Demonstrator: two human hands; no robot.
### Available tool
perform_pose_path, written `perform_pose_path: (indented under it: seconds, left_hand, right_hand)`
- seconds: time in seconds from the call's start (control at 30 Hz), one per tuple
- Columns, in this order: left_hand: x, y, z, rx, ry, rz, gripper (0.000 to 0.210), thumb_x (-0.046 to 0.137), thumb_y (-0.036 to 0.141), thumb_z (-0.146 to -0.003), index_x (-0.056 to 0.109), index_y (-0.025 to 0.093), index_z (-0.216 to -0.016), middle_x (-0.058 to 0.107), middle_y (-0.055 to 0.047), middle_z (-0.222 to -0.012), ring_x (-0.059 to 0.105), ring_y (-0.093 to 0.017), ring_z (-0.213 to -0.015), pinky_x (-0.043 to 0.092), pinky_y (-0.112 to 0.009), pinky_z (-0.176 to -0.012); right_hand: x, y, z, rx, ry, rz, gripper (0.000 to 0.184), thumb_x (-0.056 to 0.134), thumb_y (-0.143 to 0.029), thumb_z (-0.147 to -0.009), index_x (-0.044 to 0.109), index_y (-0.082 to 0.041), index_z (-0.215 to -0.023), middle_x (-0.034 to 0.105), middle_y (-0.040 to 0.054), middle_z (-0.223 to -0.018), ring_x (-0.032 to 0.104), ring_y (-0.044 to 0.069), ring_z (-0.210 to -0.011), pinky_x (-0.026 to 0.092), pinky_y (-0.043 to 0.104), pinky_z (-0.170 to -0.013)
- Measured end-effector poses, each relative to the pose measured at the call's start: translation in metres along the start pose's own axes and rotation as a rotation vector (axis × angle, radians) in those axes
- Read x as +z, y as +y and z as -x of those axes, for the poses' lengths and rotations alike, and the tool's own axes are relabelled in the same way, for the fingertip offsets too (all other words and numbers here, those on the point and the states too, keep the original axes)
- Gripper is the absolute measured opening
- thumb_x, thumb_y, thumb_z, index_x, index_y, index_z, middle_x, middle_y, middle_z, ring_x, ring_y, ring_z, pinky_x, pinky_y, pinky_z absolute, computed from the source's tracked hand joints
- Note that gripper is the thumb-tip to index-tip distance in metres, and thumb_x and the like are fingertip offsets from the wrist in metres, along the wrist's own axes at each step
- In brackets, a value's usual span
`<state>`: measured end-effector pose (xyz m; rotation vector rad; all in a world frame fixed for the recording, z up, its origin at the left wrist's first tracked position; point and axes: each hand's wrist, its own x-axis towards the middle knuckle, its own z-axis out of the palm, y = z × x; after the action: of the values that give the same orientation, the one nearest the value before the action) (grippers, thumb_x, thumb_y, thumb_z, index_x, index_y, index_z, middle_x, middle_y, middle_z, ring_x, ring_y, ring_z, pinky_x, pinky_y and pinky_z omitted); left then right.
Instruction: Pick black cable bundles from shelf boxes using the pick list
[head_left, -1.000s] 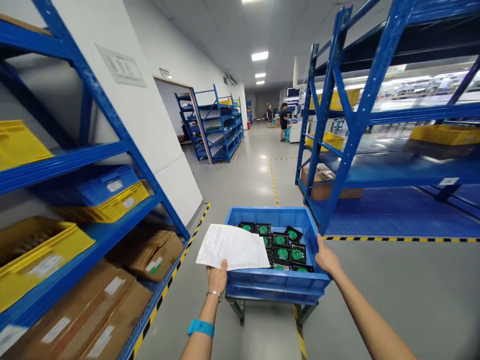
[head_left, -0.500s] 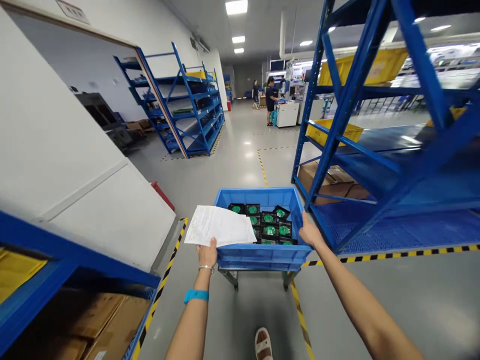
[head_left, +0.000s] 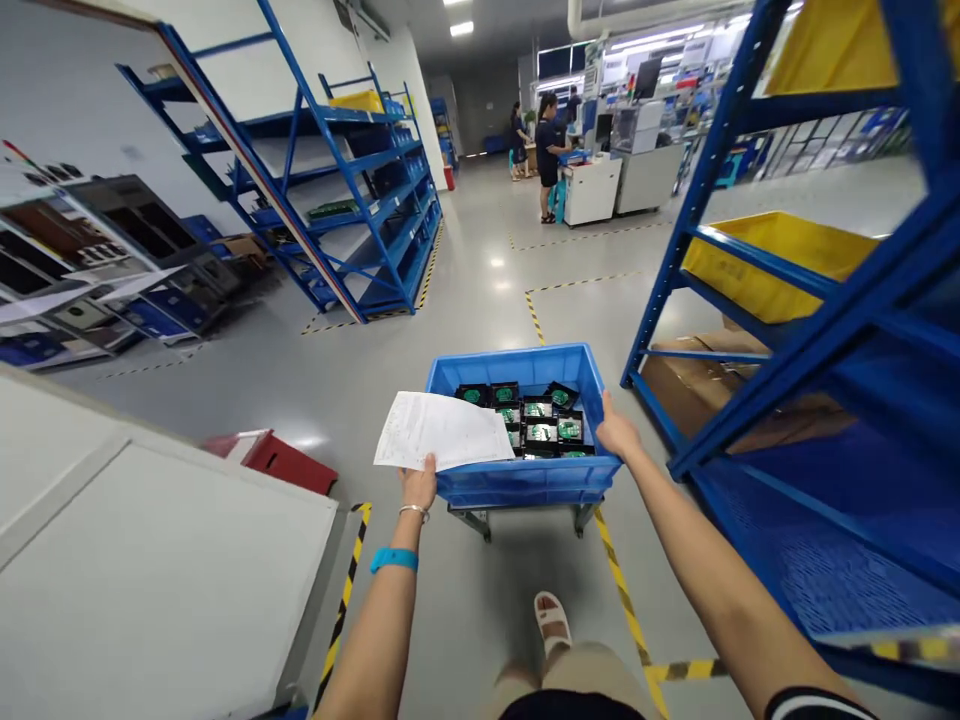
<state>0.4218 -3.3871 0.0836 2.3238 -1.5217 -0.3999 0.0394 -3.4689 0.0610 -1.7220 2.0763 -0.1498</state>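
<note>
A blue plastic bin point(head_left: 525, 484) rides on a dark wheeled cart point(head_left: 472, 518) in front of me. Inside it lie several black trays with green circuit boards point(head_left: 541, 432). My left hand point(head_left: 418, 484) is closed on the near edge of printed paper sheets point(head_left: 442, 430), thumb on top, at the bin's near left corner. The sheets cover part of the bin's left side; the fingers beneath them are hidden. At the right end, my right hand point(head_left: 618, 432) grips the bin's rim, with the thumb side up and the other fingers mostly hidden.
Blue shelving point(head_left: 720, 200) with yellow bins point(head_left: 772, 262) and cardboard stands close on the right. Another blue rack point(head_left: 352, 200) is ahead left. A white panel point(head_left: 172, 560) and red bin point(head_left: 289, 462) flank the left. Striped tape point(head_left: 619, 570) marks the floor. A co-worker point(head_left: 550, 155) stands farther ahead.
I have moved forward with the bin and cart. The right shelving and left panel are nearer, and more of the room on the left shows. Both hands keep their holds.
</note>
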Motion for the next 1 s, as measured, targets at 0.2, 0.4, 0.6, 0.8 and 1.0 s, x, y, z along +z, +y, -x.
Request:
perform_pose_path:
  seconds: [0.2, 0.4, 0.6, 0.8, 1.0]
  left_hand:
    - [0.021, 0.049, -0.189, 0.001, 0.005, 0.022, 0.053, 0.024, 0.034, -0.093, 0.049, 0.008, -0.132, 0.042, -0.013, -0.142, 0.023, -0.024, -0.14, 0.008, -0.04, -0.116]
    - [0.055, 0.097, -0.38, 0.014, 0.102, 0.085, 0.056, 0.021, 0.037, -0.093, 0.048, 0.007, -0.132, 0.04, -0.011, -0.143, 0.015, -0.021, -0.142, 0.005, -0.036, -0.117]
    - [0.07, 0.151, -0.573, 0.05, 0.083, 0.131, 0.052, 0.028, 0.034, -0.09, 0.055, 0.006, -0.125, 0.049, -0.014, -0.136, 0.024, -0.023, -0.139, 0.007, -0.039, -0.117]
    - [0.1, 0.184, -0.788, 0.073, 0.2, 0.115, 0.056, 0.028, 0.036, -0.089, 0.052, 0.002, -0.126, 0.042, -0.016, -0.141, 0.02, -0.024, -0.14, 0.008, -0.038, -0.117]
    - [0.11, 0.231, -1.003, 0.041, 0.11, 0.117, 0.057, 0.028, 0.033, -0.088, 0.049, -0.002, -0.128, 0.038, -0.016, -0.143, 0.021, -0.023, -0.139, 0.01, -0.034, -0.117]
  right_hand:
    - [-0.031, -0.067, -0.199, -0.028, -0.01, 0.021, 0.077, 0.037, -0.019, -0.083, -0.005, -0.017, -0.147, 0.058, 0.0186, -0.115, 0.06, 0.03, -0.099, 0.044, 0.038, -0.08]
    - [-0.053, -0.128, -0.396, -0.02, 0.022, 0.043, 0.076, 0.037, -0.017, -0.083, -0.002, -0.015, -0.148, 0.059, 0.0175, -0.117, 0.06, 0.027, -0.101, 0.043, 0.034, -0.084]
    - [-0.077, -0.195, -0.572, 0.013, 0.042, 0.034, 0.071, 0.036, -0.015, -0.085, 0.005, -0.017, -0.148, 0.063, 0.0152, -0.111, 0.061, 0.025, -0.099, 0.043, 0.033, -0.082]
    - [-0.087, -0.26, -0.748, 0.017, 0.088, 0.006, 0.073, 0.036, -0.01, -0.083, 0.003, -0.014, -0.148, 0.064, 0.0168, -0.103, 0.062, 0.024, -0.093, 0.042, 0.031, -0.076]
    - [-0.103, -0.338, -0.923, 0.057, 0.087, -0.01, 0.075, 0.035, -0.007, -0.081, 0.001, -0.013, -0.148, 0.063, 0.0173, -0.102, 0.062, 0.025, -0.09, 0.042, 0.033, -0.076]
